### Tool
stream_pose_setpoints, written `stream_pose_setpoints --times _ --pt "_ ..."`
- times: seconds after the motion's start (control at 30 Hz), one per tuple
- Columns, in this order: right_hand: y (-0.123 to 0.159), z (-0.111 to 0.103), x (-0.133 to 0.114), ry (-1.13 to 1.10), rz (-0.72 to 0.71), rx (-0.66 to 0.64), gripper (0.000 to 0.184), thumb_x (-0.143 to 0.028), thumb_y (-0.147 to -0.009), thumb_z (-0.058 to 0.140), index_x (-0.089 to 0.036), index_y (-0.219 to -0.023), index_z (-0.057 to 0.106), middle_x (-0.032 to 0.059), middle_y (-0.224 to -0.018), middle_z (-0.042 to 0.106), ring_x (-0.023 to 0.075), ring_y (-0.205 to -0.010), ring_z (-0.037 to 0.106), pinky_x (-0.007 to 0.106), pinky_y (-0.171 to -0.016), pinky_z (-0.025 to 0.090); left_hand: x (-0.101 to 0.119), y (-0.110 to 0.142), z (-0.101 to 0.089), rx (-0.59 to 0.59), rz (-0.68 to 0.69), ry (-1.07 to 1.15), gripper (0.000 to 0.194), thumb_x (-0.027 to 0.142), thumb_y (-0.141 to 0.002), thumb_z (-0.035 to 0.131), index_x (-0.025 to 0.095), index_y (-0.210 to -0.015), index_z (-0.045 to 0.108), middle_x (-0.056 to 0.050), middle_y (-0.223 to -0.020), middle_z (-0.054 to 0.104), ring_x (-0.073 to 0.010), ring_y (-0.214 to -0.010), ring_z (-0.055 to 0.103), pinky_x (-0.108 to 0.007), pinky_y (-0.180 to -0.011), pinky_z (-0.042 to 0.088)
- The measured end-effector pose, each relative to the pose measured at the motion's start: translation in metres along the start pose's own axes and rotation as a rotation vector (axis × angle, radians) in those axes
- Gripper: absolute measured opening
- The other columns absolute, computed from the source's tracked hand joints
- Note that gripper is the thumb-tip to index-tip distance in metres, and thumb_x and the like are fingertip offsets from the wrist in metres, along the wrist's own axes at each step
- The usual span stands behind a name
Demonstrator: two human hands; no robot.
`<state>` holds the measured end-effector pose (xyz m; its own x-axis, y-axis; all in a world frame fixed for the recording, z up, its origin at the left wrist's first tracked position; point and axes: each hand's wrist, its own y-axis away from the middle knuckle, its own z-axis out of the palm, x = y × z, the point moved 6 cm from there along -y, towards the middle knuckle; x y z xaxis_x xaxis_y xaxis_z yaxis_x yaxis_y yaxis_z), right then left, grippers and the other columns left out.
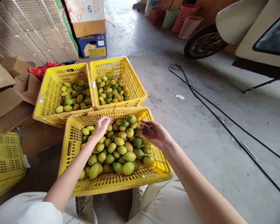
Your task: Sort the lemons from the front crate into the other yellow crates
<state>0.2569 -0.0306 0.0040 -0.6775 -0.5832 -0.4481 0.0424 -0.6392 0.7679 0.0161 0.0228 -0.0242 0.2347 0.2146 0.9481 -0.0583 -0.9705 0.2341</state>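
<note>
Yellow-green lemons (119,141) fill much of the near yellow crate (121,186), which stands in front of my knees. My left hand (102,126) hovers over the pile's far left part, its fingers curled inward. Whatever those fingers may hold is hidden. Over the crate's right side, my right hand (155,133) has its palm turned partly up and its fingers loosely bent and apart, with no lemon in it. A dark green lemon (137,143) lies just below and left of that hand.
Behind touch two more yellow crates, one at left (40,93) and one at right (136,84), both holding lemons. Cardboard pieces (7,105) and another crate (6,155) lie left. A black cable (214,112) crosses the floor near a scooter (245,28).
</note>
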Motion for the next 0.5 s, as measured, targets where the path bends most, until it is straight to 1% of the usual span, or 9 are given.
stream_pose_setpoints --times 0.07,0.1,0.17,0.23,0.3,0.33,0.4,0.43,0.5 --pt "-0.003 -0.005 -0.015 0.072 -0.109 -0.009 0.011 -0.011 -0.082 0.060 -0.021 -0.081 0.066 0.0017 -0.065 0.066 0.0131 -0.055 0.061 0.021 -0.050 0.056 -0.019 -0.005 0.036 -0.063 -0.006 -0.068 0.008 0.026 -0.091 0.064 0.021 -0.096 0.067 -0.010 -0.108 0.072 -0.0259 -0.108 0.068 -0.039 -0.106 0.050" --pt "-0.005 -0.009 -0.023 0.129 -0.181 0.007 0.010 -0.013 -0.081 0.061 -0.022 -0.080 0.065 0.0017 -0.064 0.066 0.0135 -0.056 0.061 0.022 -0.052 0.057 -0.026 -0.005 0.053 -0.084 -0.009 -0.103 0.012 0.024 -0.088 0.068 0.022 -0.100 0.066 -0.011 -0.116 0.071 -0.0272 -0.114 0.066 -0.041 -0.110 0.048" --pt "-0.012 -0.015 -0.037 0.266 -0.312 0.059 0.007 -0.017 -0.081 0.060 -0.023 -0.077 0.063 0.0018 -0.063 0.065 0.0142 -0.057 0.061 0.023 -0.054 0.058 -0.037 -0.003 0.081 -0.114 -0.015 -0.172 0.029 0.023 -0.083 0.076 0.021 -0.109 0.064 -0.015 -0.133 0.063 -0.0308 -0.133 0.057 -0.042 -0.121 0.038" --pt "-0.022 -0.019 -0.043 0.373 -0.376 0.098 0.005 -0.020 -0.080 0.060 -0.023 -0.076 0.060 0.0016 -0.064 0.065 0.0144 -0.059 0.062 0.023 -0.058 0.057 -0.049 0.006 0.100 -0.132 -0.042 -0.223 0.047 0.021 -0.078 0.080 0.019 -0.121 0.060 -0.019 -0.146 0.052 -0.0344 -0.147 0.045 -0.043 -0.127 0.030" --pt "-0.033 -0.017 -0.044 0.510 -0.406 0.108 0.004 -0.020 -0.082 0.058 -0.022 -0.081 0.061 0.0015 -0.070 0.067 0.0149 -0.064 0.065 0.025 -0.065 0.058 -0.064 0.021 0.110 -0.150 -0.095 -0.260 0.064 0.018 -0.074 0.083 0.020 -0.132 0.057 -0.020 -0.153 0.046 -0.0392 -0.151 0.040 -0.048 -0.128 0.027" --pt "-0.039 -0.015 -0.042 0.596 -0.418 0.107 0.006 -0.020 -0.082 0.057 -0.022 -0.084 0.062 0.0020 -0.074 0.069 0.0159 -0.068 0.066 0.028 -0.070 0.059 -0.071 0.029 0.111 -0.145 -0.134 -0.278 0.066 0.015 -0.072 0.083 0.021 -0.132 0.057 -0.020 -0.153 0.045 -0.0426 -0.152 0.038 -0.053 -0.128 0.026" --pt "-0.049 -0.011 -0.036 0.784 -0.449 0.103 0.007 -0.018 -0.082 0.057 -0.022 -0.085 0.063 0.0043 -0.084 0.072 0.0197 -0.080 0.070 0.033 -0.083 0.059 -0.081 0.044 0.107 -0.121 -0.178 -0.297 0.057 0.014 -0.076 0.077 0.024 -0.130 0.060 -0.018 -0.154 0.044 -0.0423 -0.155 0.032 -0.053 -0.128 0.024" --pt "-0.053 -0.009 -0.033 0.877 -0.473 0.106 0.007 -0.016 -0.081 0.059 -0.021 -0.085 0.062 0.0062 -0.091 0.073 0.0224 -0.090 0.071 0.037 -0.092 0.057 -0.084 0.050 0.103 -0.113 -0.193 -0.296 0.052 0.015 -0.078 0.075 0.025 -0.127 0.062 -0.017 -0.151 0.047 -0.0412 -0.154 0.034 -0.052 -0.127 0.027" --pt "-0.061 -0.005 -0.026 1.040 -0.528 0.113 0.012 -0.013 -0.079 0.063 -0.020 -0.089 0.063 0.0117 -0.109 0.073 0.0288 -0.114 0.067 0.041 -0.109 0.048 -0.084 0.057 0.093 -0.094 -0.216 -0.275 0.042 0.015 -0.078 0.075 0.026 -0.117 0.065 -0.014 -0.137 0.055 -0.0388 -0.150 0.040 -0.049 -0.124 0.034"
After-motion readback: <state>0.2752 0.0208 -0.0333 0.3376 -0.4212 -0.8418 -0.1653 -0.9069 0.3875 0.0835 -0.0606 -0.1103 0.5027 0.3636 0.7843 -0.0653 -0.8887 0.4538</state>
